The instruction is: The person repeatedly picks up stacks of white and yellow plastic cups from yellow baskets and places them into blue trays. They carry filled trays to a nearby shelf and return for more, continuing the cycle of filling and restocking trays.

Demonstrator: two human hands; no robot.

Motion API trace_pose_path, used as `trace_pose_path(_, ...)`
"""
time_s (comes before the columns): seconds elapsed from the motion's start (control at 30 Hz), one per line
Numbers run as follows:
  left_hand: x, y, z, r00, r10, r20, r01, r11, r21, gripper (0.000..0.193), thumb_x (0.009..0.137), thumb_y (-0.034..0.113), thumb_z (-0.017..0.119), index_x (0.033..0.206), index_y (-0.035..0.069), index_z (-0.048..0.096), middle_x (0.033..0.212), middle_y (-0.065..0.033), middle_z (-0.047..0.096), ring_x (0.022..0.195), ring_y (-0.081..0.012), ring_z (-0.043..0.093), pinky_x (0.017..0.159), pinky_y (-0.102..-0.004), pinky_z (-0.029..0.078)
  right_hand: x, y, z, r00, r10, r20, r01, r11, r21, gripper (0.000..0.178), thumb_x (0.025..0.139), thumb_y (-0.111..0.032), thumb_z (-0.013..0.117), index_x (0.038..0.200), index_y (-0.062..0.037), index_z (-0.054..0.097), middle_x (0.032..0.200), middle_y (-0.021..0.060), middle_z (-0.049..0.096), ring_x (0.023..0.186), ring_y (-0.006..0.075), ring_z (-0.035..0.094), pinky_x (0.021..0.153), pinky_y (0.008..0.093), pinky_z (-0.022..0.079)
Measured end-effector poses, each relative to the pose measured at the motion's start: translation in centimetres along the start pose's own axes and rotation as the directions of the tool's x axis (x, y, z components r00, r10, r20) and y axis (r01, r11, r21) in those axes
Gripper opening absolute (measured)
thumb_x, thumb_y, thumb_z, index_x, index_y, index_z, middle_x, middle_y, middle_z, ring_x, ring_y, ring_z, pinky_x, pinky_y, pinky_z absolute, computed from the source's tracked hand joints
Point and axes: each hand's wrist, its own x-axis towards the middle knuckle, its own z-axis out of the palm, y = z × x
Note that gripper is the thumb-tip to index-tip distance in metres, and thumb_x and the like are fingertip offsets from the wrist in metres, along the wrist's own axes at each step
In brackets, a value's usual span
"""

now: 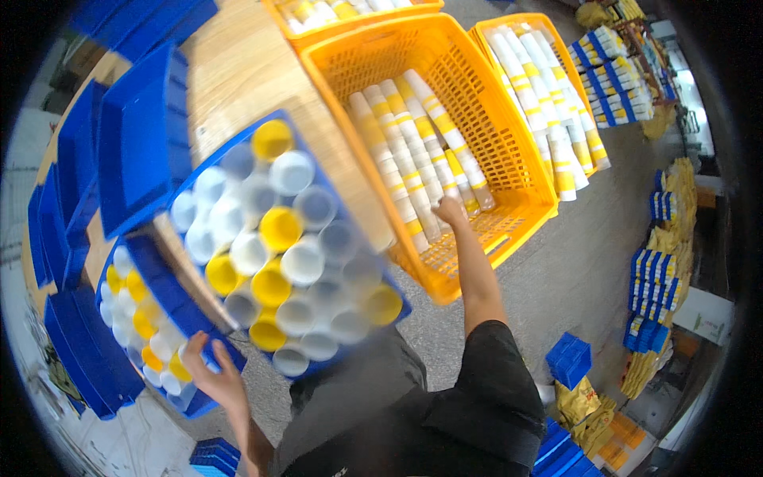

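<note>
My left hand point(216, 375) is beside a blue tray point(171, 278) of upright white and yellow cylinders point(143, 322), its fingers apart at the tray's near edge. My right hand point(451, 211) reaches into a yellow slotted basket point(509, 151), its fingers curled in against rows of white and yellow cylinders point(405, 143) lying end to end. What those fingers hold is hidden. Between my hands, a larger blue tray point(306, 151) stands at the table edge, packed with open-ended white and yellow cylinders point(270, 282), partly blurred.
Several blue trays, among them a bare one point(143, 135), line the wooden table point(238, 60) at left. Another yellow basket point(544, 28) of cylinders stands beyond the middle one. On the floor at right are a blue crate point(569, 360), yellow sacks point(579, 401) and stacked cylinders point(654, 278).
</note>
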Motion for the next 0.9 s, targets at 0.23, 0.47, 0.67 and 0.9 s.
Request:
trace_pose_path(0.23, -1.7, 9.2, 10.2, 0.928, 0.105, 0.358, -0.213, 0.937, 0.278, 0.071, 0.099, 0.057, 0.031, 0.149, 0.007, 0.036, 0.156, -0.0175, 0.032, 0.148, -0.0399, 0.018, 0.118, -0.0559, 0.012, 5.5, 3.1, 14.0, 0.931, 0.110, 0.349, -0.106, 0.994, -0.030, 0.093, 0.067, -0.062, 0.078, 0.126, 0.0065, 0.055, 0.127, 0.0259, 0.058, 0.116, 0.0365, 0.058, 0.099, 0.0416, 0.046)
trace_pose_path(0.47, -1.7, 9.0, 10.1, 0.930, 0.073, 0.361, -0.198, 0.926, 0.322, 0.069, 0.098, 0.054, 0.030, 0.148, 0.008, 0.038, 0.155, -0.0157, 0.035, 0.148, -0.0392, 0.019, 0.118, -0.0552, 0.015, 1.3, -2.8, 19.4, 0.960, 0.211, -0.187, -0.189, 0.973, 0.130, 0.088, 0.073, -0.045, 0.078, 0.132, 0.0088, 0.042, 0.126, 0.0223, 0.055, 0.116, 0.0363, 0.054, 0.103, 0.0438, 0.042)
trace_pose_path(0.67, -1.4, 9.7, 9.6, 0.930, 0.066, 0.362, -0.161, 0.958, 0.238, 0.066, 0.096, 0.049, 0.039, 0.146, 0.006, 0.041, 0.153, -0.0164, 0.037, 0.147, -0.0401, 0.020, 0.117, -0.0557, 0.015, 3.8, -2.5, 21.2, 0.949, 0.269, -0.164, -0.211, 0.929, 0.303, 0.068, 0.075, -0.034, 0.074, 0.125, 0.0058, 0.051, 0.117, 0.0240, 0.060, 0.113, 0.0399, 0.057, 0.095, 0.0458, 0.047)
trace_pose_path(0.9, -1.2, 9.2, 8.5, 0.947, 0.146, 0.286, -0.151, 0.989, -0.006, 0.071, 0.093, 0.044, 0.052, 0.149, 0.003, 0.035, 0.153, -0.0197, 0.035, 0.147, -0.0415, 0.020, 0.117, -0.0542, 0.017, 0.4, 0.6, 6.6, 0.965, -0.209, 0.157, 0.148, 0.933, 0.328, 0.071, 0.061, -0.048, 0.080, 0.107, 0.0059, 0.067, 0.111, 0.0315, 0.064, 0.102, 0.0384, 0.064, 0.086, 0.0459, 0.052)
